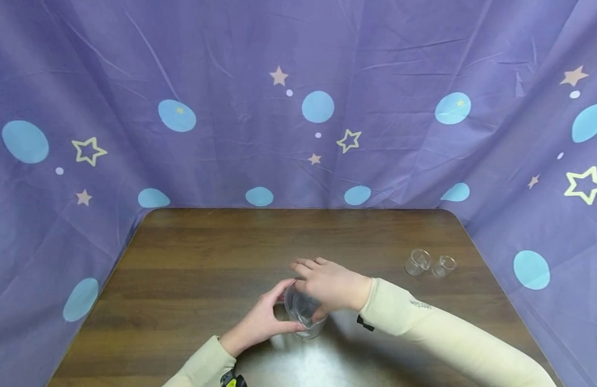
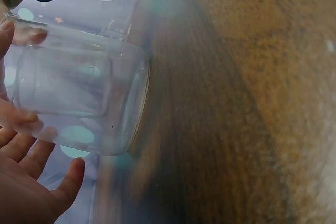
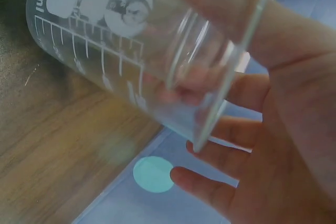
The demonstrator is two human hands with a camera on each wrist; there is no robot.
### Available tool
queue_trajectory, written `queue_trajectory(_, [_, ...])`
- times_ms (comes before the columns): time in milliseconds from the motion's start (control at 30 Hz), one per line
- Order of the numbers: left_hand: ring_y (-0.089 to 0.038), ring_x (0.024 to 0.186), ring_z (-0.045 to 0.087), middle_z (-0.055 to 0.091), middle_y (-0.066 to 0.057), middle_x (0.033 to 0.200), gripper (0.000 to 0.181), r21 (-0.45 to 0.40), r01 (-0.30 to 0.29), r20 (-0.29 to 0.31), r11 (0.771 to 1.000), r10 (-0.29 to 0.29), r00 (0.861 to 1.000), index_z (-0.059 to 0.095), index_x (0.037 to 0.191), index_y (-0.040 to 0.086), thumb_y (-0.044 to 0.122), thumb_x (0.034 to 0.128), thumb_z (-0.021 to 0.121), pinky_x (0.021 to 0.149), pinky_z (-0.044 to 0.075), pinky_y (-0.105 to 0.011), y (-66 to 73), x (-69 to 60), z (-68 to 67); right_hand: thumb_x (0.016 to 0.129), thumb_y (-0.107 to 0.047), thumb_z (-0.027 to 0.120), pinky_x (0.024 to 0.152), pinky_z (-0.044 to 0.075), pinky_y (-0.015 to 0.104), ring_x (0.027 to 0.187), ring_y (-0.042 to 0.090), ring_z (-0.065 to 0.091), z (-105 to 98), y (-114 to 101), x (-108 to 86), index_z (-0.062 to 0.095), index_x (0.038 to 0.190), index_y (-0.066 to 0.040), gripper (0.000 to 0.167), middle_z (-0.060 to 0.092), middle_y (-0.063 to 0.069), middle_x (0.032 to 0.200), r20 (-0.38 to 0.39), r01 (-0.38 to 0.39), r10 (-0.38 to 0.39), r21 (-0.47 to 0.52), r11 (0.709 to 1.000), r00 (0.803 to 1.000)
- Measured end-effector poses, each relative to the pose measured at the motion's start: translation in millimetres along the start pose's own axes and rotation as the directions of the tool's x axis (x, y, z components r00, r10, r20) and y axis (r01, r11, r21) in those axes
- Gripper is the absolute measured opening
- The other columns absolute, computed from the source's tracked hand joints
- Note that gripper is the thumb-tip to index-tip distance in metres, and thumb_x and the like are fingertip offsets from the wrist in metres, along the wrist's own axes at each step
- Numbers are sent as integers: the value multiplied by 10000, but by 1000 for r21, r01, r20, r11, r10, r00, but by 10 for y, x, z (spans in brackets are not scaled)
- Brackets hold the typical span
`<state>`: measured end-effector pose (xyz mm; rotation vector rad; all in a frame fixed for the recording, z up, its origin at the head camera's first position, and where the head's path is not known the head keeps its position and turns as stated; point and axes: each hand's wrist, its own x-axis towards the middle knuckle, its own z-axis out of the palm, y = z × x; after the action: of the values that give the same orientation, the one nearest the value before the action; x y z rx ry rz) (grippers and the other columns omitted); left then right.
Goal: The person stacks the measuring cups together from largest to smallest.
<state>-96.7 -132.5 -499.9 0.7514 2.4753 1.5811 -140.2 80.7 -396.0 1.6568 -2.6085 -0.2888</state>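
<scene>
A large clear glass beaker with white measuring marks and printing stands near the front middle of the table. A smaller clear beaker sits nested inside it, its rim below the large one's. My left hand holds the large beaker round its left side, thumb in front and fingers behind. From above, my right hand reaches over the mouth; its thumb and a finger dip inside and appear to pinch the inner beaker's rim. The other right fingers spread outside, past the large rim. Whether the base touches the table is unclear.
Two small clear beakers stand side by side on the right part of the wooden table. A purple curtain with stars and blue spots surrounds the table at the back and sides.
</scene>
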Motion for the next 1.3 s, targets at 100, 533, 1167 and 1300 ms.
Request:
queue_trajectory(100, [-310, 1164, 651, 624, -93, 1425, 857, -7, -8, -2, 1000, 8, 1000, 491, 1498, 122, 289, 778, 926, 1006, 532, -466, -1, -9, 5, 688, -632, 889, 1060, 513, 385, 1386, 270, 524, 24, -45, 26, 737, 1182, -170, 693, 578, 104, 1482, -5, 4, -4, -80, 997, 1000])
queue_trajectory(533, [-329, 1159, 663, 646, -122, 1395, 844, -3, -38, -8, 999, 38, 999, 498, 1483, 84, 273, 778, 922, 1002, 541, -418, -13, 8, 8, 673, -725, 854, 1080, 502, 388, 1396, 271, 515, 70, -128, 79, 729, 1282, -160, 840, 569, 83, 1492, -11, -3, 1, -183, 983, 1000])
queue_trajectory(1167, [-345, 1176, 664, 642, -122, 1397, 843, -12, -6, 12, 1000, 6, 1000, 485, 1483, 75, 232, 780, 923, 1036, 516, -459, -9, 17, 6, 640, -758, 850, 1078, 511, 413, 1390, 281, 519, 49, -185, 67, 728, 1298, -183, 882, 536, 79, 1525, 3, -26, 28, -266, 964, 1000])
queue_trajectory(1300, [-366, 1186, 658, 629, -133, 1410, 842, -24, -2, 19, 1000, 2, 1000, 480, 1487, 71, 229, 785, 919, 1042, 513, -451, -9, 16, 4, 624, -773, 846, 1077, 515, 419, 1386, 282, 524, 42, -192, 59, 740, 1278, -190, 882, 543, 77, 1517, -14, -28, 25, -275, 961, 1000])
